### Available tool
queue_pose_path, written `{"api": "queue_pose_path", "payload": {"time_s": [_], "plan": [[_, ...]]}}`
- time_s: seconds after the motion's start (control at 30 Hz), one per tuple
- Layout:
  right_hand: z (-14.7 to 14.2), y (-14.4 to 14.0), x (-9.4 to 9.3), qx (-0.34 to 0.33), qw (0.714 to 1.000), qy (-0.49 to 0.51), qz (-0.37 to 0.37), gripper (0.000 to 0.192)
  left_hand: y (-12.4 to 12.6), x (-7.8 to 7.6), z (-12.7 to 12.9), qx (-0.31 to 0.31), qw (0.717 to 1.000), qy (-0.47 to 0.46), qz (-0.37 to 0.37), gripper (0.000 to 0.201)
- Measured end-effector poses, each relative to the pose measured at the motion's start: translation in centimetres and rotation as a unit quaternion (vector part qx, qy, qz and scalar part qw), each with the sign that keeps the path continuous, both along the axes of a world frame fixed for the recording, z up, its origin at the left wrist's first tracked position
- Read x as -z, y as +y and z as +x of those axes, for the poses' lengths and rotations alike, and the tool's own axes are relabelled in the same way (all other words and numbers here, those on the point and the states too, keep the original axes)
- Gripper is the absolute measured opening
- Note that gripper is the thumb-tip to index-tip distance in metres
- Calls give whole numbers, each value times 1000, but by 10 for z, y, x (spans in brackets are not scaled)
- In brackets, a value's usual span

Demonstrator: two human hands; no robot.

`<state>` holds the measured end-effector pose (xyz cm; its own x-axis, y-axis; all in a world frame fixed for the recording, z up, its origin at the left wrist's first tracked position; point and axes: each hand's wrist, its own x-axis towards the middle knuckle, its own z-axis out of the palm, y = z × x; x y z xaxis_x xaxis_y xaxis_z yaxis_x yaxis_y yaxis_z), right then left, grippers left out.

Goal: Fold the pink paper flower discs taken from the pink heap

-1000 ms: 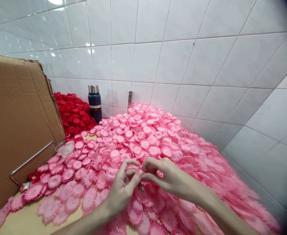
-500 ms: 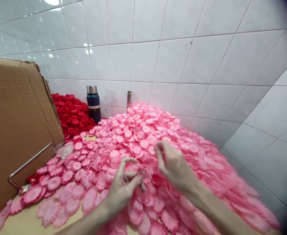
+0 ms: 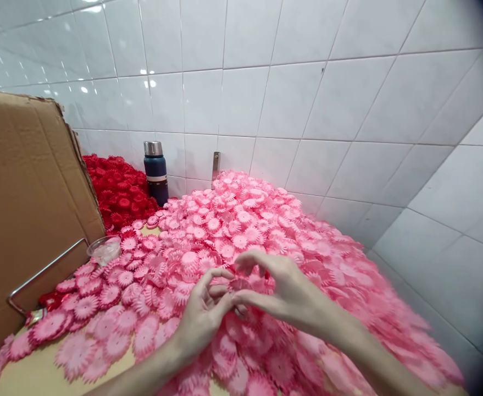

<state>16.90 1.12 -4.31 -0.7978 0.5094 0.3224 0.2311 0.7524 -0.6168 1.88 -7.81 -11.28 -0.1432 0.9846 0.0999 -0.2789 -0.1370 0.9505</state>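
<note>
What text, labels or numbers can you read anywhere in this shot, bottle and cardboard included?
None can be read.
Blue bottle: a pale band around its body, no letters legible.
Cardboard sheet: plain brown, no print in view.
Pink flower pieces and red flower pieces: no markings.
Piece between left hand and right hand: blurred, no text seen.
Wall tiles: bare.
</note>
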Motion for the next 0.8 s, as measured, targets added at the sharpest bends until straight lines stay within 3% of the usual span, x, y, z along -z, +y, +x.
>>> {"api": "queue_pose_path", "payload": {"time_s": [0.1,0.23,0.4,0.8], "plan": [[-5,-2,6,-58,994,16,-95,8,-2,-1,1,9,1000,-6,-6,30],[0,5,4,-52,988,8,-143,9,-4,-5,0,30,999,-11,-5,31],[2,5,3,-24,990,-17,-137,7,-5,-7,-1,29,1000,1,-1,26],[-5,-1,15,-11,999,7,-39,6,-4,-2,-1,18,1000,9,-12,30]]}}
